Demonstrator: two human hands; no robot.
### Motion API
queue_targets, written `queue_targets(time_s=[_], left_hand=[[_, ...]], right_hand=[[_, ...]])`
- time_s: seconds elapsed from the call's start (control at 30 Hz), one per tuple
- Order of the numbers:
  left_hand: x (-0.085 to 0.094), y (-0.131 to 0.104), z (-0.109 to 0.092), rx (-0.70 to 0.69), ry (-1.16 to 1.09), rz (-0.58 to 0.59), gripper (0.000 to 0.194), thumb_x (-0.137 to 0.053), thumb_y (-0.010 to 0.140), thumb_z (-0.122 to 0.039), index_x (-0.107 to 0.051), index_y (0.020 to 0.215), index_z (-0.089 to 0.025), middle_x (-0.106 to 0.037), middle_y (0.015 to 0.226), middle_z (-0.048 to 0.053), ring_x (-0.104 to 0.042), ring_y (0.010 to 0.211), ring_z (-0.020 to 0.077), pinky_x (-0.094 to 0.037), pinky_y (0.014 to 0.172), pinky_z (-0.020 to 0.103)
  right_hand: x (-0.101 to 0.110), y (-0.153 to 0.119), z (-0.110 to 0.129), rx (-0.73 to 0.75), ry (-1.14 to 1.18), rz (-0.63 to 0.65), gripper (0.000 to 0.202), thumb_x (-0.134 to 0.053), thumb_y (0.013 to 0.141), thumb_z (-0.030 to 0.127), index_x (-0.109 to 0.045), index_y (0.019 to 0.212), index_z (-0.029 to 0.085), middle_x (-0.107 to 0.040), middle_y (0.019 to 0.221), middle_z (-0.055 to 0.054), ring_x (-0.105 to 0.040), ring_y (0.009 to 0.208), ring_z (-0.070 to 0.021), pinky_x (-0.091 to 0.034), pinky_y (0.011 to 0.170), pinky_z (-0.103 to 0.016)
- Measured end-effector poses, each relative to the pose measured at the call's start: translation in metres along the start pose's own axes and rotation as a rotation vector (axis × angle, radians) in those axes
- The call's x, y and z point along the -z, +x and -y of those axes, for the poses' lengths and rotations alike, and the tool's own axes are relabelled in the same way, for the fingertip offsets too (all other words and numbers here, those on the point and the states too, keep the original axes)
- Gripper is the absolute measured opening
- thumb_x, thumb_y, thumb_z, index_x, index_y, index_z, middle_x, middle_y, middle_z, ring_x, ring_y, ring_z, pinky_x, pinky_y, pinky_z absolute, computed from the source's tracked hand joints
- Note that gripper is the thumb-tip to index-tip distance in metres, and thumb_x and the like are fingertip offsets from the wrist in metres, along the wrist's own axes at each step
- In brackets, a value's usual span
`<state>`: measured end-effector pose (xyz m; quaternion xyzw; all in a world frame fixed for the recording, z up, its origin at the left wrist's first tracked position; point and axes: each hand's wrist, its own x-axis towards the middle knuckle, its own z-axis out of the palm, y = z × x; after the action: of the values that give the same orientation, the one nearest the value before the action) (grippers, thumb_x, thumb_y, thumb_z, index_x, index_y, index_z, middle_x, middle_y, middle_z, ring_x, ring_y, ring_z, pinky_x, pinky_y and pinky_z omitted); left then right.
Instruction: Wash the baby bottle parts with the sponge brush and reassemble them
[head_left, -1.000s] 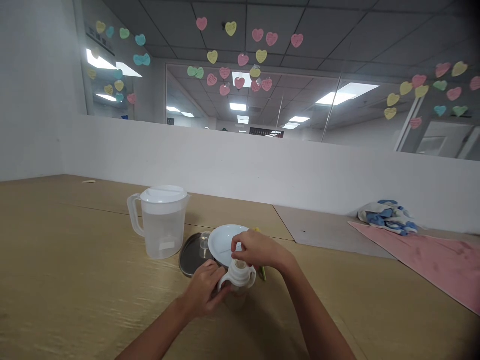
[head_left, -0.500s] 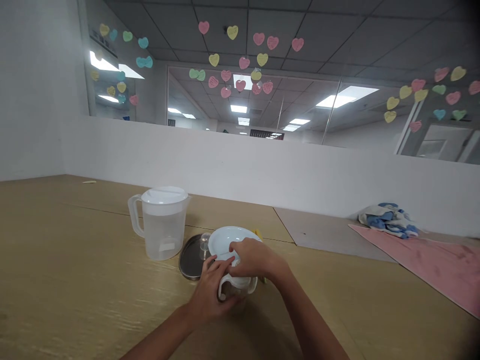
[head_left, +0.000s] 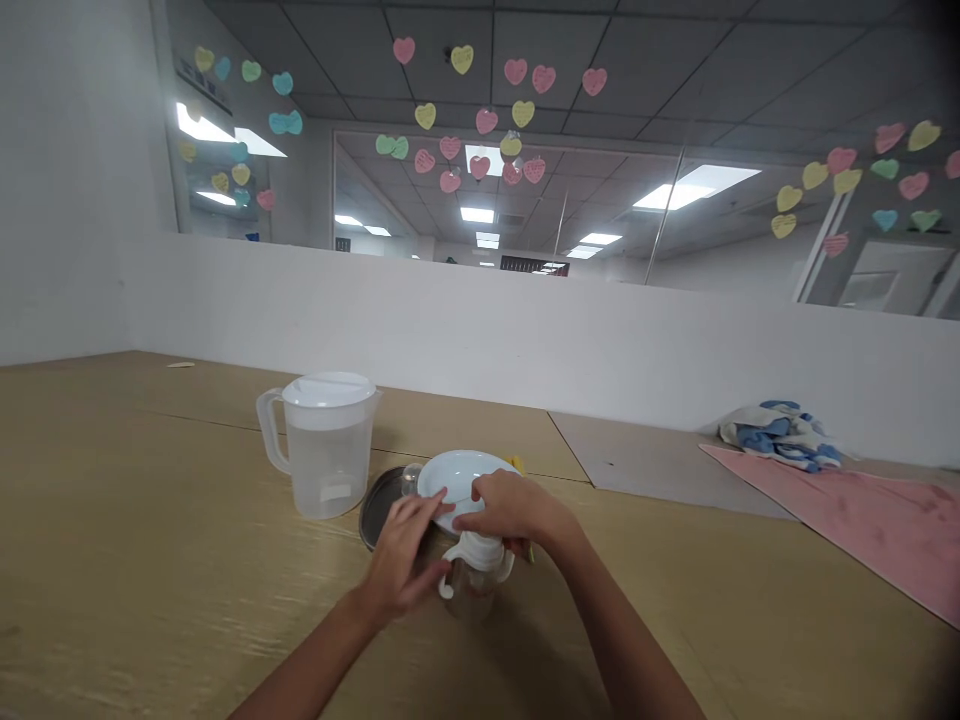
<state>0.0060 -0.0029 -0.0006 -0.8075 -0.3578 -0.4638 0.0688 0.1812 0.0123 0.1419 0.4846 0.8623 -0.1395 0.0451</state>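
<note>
A clear bottle [head_left: 471, 590] with a white collar and white side handles stands in front of me. My right hand [head_left: 514, 508] curls around its top from the right, hiding part of the white collar. To the left, my left hand [head_left: 401, 560] is open with its fingers apart, its thumb close to the left handle; contact there is unclear. Right behind both hands is a pale white bowl [head_left: 450, 465]. Partly covered by my left hand, a dark round tray [head_left: 375, 515] lies beside the bowl, with a small clear dome-like piece [head_left: 410, 478] at its edge.
A translucent lidded pitcher [head_left: 330, 455] stands to the left. Something yellow [head_left: 517, 464] shows behind the bowl. At the right are a pink cloth [head_left: 847, 510] and a crumpled blue-and-white cloth [head_left: 784, 437]. A white wall [head_left: 450, 320] closes off the table's back.
My left hand has loosened from the bottle and moved left, its fingers spreading. The bottle's white collar shows more now. My right hand stays at the top, shifted slightly right.
</note>
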Motion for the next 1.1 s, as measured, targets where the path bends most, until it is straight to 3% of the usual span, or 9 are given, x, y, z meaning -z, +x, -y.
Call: queue_targets(time_s=[0.1, 0.2, 0.33, 0.47, 0.67, 0.8, 1.1], left_hand=[[0.009, -0.001, 0.020, 0.152, 0.125, -0.079, 0.045, -0.037, 0.090, -0.032, -0.035, 0.133, -0.019, -0.057, 0.120, 0.011, -0.049, 0.111, 0.0253, -0.038, 0.092, 0.044], [0.008, -0.001, 0.038, 0.266, 0.240, -0.048, 0.037, -0.037, 0.089, -0.025, -0.046, 0.124, -0.017, -0.059, 0.119, 0.011, -0.051, 0.110, 0.0248, -0.040, 0.092, 0.045], [0.001, -0.002, 0.052, 0.380, 0.287, 0.117, 0.046, -0.040, 0.079, -0.016, -0.046, 0.125, -0.013, -0.054, 0.127, 0.012, -0.047, 0.117, 0.0256, -0.038, 0.099, 0.046], [0.001, -0.002, 0.049, 0.472, 0.268, 0.275, 0.067, -0.042, 0.065, -0.007, -0.038, 0.132, -0.010, -0.042, 0.138, 0.013, -0.040, 0.126, 0.0236, -0.032, 0.105, 0.041], [0.009, 0.001, 0.033, 0.525, 0.281, 0.392, 0.082, -0.041, 0.056, -0.004, -0.030, 0.137, -0.005, -0.029, 0.146, 0.013, -0.025, 0.135, 0.0234, -0.021, 0.111, 0.040], [0.011, 0.001, 0.030, 0.488, 0.288, 0.436, 0.086, -0.041, 0.055, -0.006, -0.026, 0.139, -0.007, -0.025, 0.148, 0.010, -0.017, 0.138, 0.0231, -0.015, 0.112, 0.045], [0.012, 0.001, 0.030, 0.410, 0.363, 0.313, 0.075, -0.047, 0.058, -0.015, -0.038, 0.132, -0.012, -0.047, 0.132, 0.013, -0.036, 0.125, 0.0274, -0.019, 0.109, 0.045]], right_hand=[[0.000, 0.001, -0.005, 0.004, 0.079, 0.022, 0.051, -0.052, 0.074, 0.052, -0.056, 0.108, 0.013, -0.061, 0.053, -0.001, -0.052, 0.038, -0.0135, -0.040, 0.044, -0.024], [-0.001, 0.003, -0.006, 0.020, 0.110, 0.018, 0.054, -0.053, 0.073, 0.055, -0.054, 0.110, 0.015, -0.059, 0.052, 0.000, -0.052, 0.038, -0.0129, -0.040, 0.042, -0.022], [-0.004, 0.005, -0.005, 0.011, 0.110, 0.028, 0.053, -0.051, 0.074, 0.054, -0.054, 0.109, 0.014, -0.057, 0.052, 0.001, -0.052, 0.037, -0.0124, -0.039, 0.039, -0.021], [-0.006, 0.005, -0.006, 0.016, 0.092, 0.023, 0.051, -0.048, 0.075, 0.053, -0.056, 0.108, 0.014, -0.057, 0.053, 0.000, -0.051, 0.037, -0.0124, -0.038, 0.038, -0.021], [-0.005, 0.005, -0.007, 0.042, 0.048, -0.007, 0.049, -0.048, 0.077, 0.050, -0.057, 0.107, 0.014, -0.060, 0.056, -0.001, -0.052, 0.038, -0.0129, -0.039, 0.041, -0.023], [-0.004, 0.005, -0.005, 0.038, 0.029, -0.021, 0.046, -0.048, 0.077, 0.047, -0.056, 0.108, 0.014, -0.062, 0.058, -0.002, -0.052, 0.038, -0.0126, -0.039, 0.042, -0.023], [-0.005, 0.003, -0.003, 0.056, -0.007, -0.045, 0.046, -0.048, 0.077, 0.047, -0.057, 0.107, 0.013, -0.063, 0.058, -0.002, -0.052, 0.038, -0.0135, -0.037, 0.042, -0.024]])
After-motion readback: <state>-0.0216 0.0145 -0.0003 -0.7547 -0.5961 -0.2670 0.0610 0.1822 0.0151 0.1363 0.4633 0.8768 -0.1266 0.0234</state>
